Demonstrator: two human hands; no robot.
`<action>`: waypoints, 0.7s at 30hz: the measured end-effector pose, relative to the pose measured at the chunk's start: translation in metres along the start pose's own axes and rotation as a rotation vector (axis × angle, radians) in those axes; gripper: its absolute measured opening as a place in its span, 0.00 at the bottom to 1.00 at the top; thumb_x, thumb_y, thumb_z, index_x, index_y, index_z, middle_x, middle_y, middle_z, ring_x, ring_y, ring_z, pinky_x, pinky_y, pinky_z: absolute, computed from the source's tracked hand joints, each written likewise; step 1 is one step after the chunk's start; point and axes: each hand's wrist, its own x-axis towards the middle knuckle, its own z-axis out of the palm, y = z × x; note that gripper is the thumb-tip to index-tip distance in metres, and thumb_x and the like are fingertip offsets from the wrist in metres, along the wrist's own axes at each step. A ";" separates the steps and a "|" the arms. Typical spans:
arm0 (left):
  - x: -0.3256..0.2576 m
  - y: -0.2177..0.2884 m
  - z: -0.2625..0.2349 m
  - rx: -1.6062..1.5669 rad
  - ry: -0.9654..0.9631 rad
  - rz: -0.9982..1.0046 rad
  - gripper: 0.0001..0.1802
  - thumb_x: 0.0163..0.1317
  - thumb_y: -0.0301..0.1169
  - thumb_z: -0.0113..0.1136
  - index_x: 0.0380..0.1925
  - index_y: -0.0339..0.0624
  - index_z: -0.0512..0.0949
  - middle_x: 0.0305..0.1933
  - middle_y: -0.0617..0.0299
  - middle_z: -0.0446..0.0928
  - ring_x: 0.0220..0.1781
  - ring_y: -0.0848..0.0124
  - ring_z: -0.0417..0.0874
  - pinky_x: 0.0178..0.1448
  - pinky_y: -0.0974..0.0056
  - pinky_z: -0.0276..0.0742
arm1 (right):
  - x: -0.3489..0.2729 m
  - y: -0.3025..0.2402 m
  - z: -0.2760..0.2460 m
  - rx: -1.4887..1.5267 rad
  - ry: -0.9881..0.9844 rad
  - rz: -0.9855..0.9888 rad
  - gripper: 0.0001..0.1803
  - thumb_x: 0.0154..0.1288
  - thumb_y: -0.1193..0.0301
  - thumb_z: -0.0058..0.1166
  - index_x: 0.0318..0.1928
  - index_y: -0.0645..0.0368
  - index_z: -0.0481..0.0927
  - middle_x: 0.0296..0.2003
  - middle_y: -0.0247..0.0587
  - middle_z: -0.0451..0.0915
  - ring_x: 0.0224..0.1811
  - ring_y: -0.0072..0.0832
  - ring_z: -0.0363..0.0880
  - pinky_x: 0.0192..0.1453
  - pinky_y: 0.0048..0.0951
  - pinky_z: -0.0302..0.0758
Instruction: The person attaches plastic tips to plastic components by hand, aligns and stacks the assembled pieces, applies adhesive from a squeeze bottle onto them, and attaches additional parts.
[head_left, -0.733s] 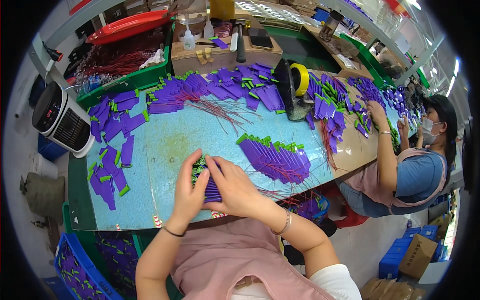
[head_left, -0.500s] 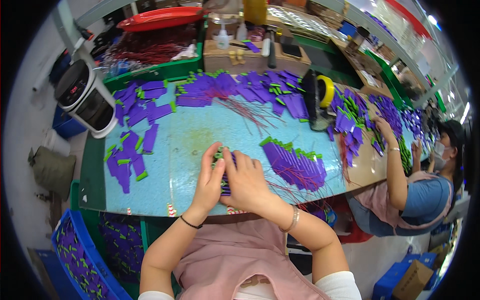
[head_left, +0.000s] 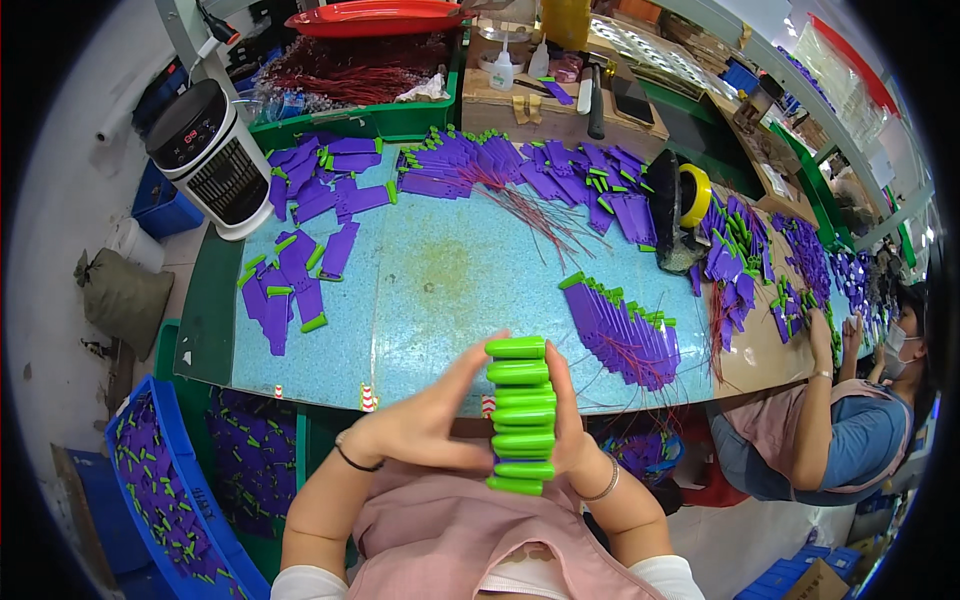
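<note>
A stack of flat purple pieces with bright green tubular ends (head_left: 521, 415) is held upright between my hands, in front of my pink apron. The green ends face up toward me in a column and mostly hide the purple parts. My right hand (head_left: 570, 425) grips the stack along its right side. On the other side, my left hand (head_left: 415, 425) curves around it, thumb at the near end and fingers reaching behind the far end; those fingertips are partly hidden. A fanned row of similar purple pieces (head_left: 625, 335) lies on the blue table (head_left: 430, 330), right of my hands.
Loose purple pieces (head_left: 300, 265) lie at left, others along the back, with thin red wires (head_left: 535, 215). A white fan heater (head_left: 215, 160) stands at back left, a tape dispenser (head_left: 672, 215) at back right. A blue bin (head_left: 165, 490) sits below left. A co-worker (head_left: 800, 420) works at right.
My hands have drawn the stack nearer to my body and turned it, so the green ends now show in a column. My left hand's thumb and fingers have spread apart. The view has shifted.
</note>
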 end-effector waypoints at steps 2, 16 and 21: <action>0.001 -0.006 0.019 0.021 0.003 0.048 0.64 0.44 0.34 0.76 0.71 0.34 0.38 0.73 0.45 0.50 0.75 0.58 0.52 0.74 0.59 0.51 | 0.007 -0.010 0.011 0.168 0.086 0.051 0.66 0.42 0.61 0.74 0.71 0.71 0.40 0.66 0.58 0.55 0.66 0.48 0.59 0.68 0.43 0.58; 0.006 -0.006 0.029 0.041 0.479 0.047 0.51 0.46 0.37 0.76 0.65 0.32 0.55 0.58 0.45 0.71 0.58 0.57 0.76 0.62 0.58 0.70 | 0.006 0.026 -0.019 -0.073 -0.082 0.156 0.63 0.44 0.30 0.58 0.71 0.60 0.51 0.71 0.60 0.45 0.74 0.55 0.38 0.73 0.55 0.41; -0.002 -0.009 -0.005 0.541 0.418 -0.152 0.44 0.46 0.38 0.73 0.60 0.34 0.61 0.49 0.41 0.73 0.49 0.44 0.77 0.50 0.51 0.76 | 0.023 0.017 -0.045 -0.703 -0.279 0.271 0.61 0.48 0.41 0.63 0.70 0.70 0.49 0.68 0.62 0.55 0.73 0.51 0.50 0.72 0.48 0.46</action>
